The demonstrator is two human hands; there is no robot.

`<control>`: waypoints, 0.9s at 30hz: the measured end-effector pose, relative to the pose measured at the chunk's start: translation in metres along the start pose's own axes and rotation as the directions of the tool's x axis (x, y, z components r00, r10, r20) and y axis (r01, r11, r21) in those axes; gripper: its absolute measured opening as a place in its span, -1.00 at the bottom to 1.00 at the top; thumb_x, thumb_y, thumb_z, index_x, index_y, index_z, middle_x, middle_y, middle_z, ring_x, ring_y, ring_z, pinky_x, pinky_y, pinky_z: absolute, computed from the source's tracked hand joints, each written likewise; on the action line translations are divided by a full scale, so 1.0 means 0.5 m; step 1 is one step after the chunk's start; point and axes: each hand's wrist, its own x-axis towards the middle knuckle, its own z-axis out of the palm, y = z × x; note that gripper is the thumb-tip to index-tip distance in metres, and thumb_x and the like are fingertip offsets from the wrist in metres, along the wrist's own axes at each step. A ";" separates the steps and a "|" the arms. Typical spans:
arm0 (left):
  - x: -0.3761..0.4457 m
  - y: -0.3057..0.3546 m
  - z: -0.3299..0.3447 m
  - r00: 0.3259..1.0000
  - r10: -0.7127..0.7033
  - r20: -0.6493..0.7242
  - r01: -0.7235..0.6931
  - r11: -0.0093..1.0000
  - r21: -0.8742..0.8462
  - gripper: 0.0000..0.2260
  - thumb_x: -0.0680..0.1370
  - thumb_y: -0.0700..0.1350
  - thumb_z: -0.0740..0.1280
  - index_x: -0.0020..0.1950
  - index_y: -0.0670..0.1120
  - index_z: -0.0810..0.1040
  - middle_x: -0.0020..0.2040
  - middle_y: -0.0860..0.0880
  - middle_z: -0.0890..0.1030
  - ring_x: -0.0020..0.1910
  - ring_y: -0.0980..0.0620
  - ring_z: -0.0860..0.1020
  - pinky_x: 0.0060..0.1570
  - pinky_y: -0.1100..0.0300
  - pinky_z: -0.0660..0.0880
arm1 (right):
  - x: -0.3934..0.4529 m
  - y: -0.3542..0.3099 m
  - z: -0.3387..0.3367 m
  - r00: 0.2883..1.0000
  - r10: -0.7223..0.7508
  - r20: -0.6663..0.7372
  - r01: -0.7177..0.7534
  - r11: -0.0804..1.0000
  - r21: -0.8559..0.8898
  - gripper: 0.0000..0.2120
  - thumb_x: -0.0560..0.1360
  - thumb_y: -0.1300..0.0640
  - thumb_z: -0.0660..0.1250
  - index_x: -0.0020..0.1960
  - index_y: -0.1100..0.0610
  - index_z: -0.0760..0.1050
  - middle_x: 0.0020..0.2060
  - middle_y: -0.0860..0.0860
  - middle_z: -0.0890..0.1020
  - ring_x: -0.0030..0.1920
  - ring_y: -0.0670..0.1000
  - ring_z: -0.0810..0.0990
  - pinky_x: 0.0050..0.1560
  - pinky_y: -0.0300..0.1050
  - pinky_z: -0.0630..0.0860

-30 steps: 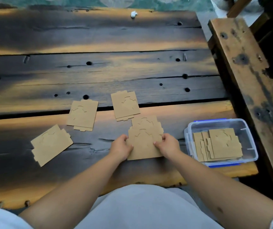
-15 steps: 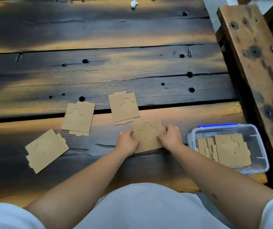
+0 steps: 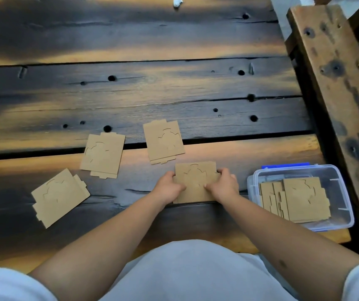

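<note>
- Dark, weathered plank worktop (image 3: 130,94), pitted with holes, streaked with amber light.
- Die-cut cardboard blank (image 3: 195,181) flat near the front edge of the worktop, centre, just left of a clear plastic container (image 3: 338,198).
- Left hand (image 3: 167,189) gripping the blank's left edge, right hand (image 3: 223,185) gripping its right edge, fingers curled round it.
- Far blank (image 3: 163,142) just beyond the held one; left blank (image 3: 103,155) well apart; tilted blank (image 3: 59,197) nearer the front, far left.
- Container open, blue latch at back, loose stack of blanks (image 3: 302,198) inside.
- Worn wooden beam (image 3: 330,72) along the right.
</note>
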 end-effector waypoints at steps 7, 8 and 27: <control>-0.043 -0.042 -0.052 0.993 0.118 0.020 -0.119 0.955 0.273 -0.59 0.50 -0.08 0.34 0.33 -0.02 0.36 0.26 -0.09 0.51 0.19 -0.09 0.50 0.16 0.03 0.49 | -0.055 -0.001 0.024 0.982 -0.183 0.051 0.182 0.983 0.012 -0.52 0.40 0.01 0.46 0.25 0.09 0.41 0.14 0.12 0.43 0.05 0.10 0.50 0.10 -0.04 0.43; -0.051 -0.053 -0.061 0.993 0.121 0.002 -0.117 0.959 0.259 -0.60 0.51 -0.09 0.33 0.33 -0.02 0.36 0.25 -0.08 0.53 0.19 -0.08 0.50 0.12 0.08 0.48 | -0.066 -0.005 0.031 0.977 -0.202 0.066 0.202 0.979 0.004 -0.53 0.41 0.02 0.45 0.25 0.10 0.40 0.14 0.12 0.46 0.08 0.12 0.51 0.13 -0.01 0.45; -0.194 -0.336 -0.333 0.954 0.056 -0.295 -0.090 0.991 -0.103 -0.93 0.50 -0.10 0.36 -0.08 -0.07 0.51 -0.03 -0.12 0.68 0.01 -0.11 0.62 0.11 -0.09 0.52 | -0.273 -0.214 0.242 0.839 -0.470 0.275 0.498 0.866 -0.038 -0.53 0.41 0.03 0.47 0.24 0.09 0.40 0.16 0.07 0.57 0.13 0.10 0.53 0.01 -0.13 0.42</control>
